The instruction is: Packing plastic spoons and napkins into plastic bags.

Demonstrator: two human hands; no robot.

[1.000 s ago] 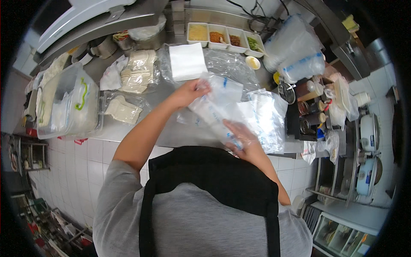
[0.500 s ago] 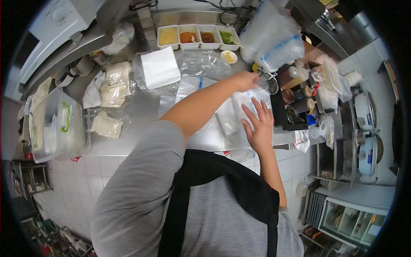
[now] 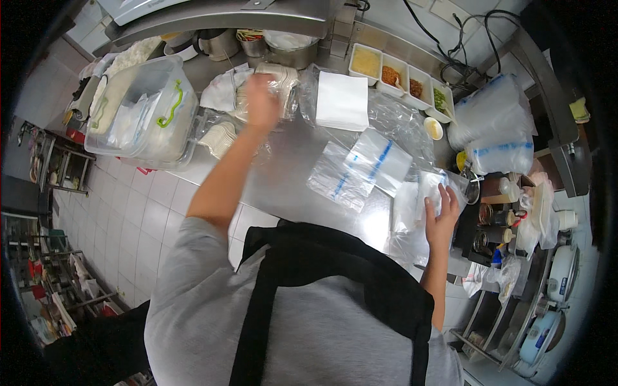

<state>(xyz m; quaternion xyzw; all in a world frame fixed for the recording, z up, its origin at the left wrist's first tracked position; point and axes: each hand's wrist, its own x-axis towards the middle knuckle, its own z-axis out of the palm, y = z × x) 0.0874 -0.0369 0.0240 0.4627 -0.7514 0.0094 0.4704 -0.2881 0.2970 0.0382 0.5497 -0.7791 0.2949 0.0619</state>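
Observation:
My left hand, smeared by motion, is over a clear pack of pale disposable cutlery at the back left. Its fingers cannot be made out. In front of that pack lies an opened pack of pale wooden-looking spoons. My right hand has its fingers spread over clear plastic bags at the right of the steel counter. Between the hands lie flat clear bags with blue print and a stack of white paper sheets.
A lidless-looking clear plastic tub stands at the left. White trays of chopped toppings line the back beside a small yellow-filled cup. Bulky plastic-wrapped stacks and bottles in a black rack stand to the right.
My left arm has swung from the right side, near the metal ring, over to the cutlery packs at the left. The view has turned left. My right hand stays spread over the bags.

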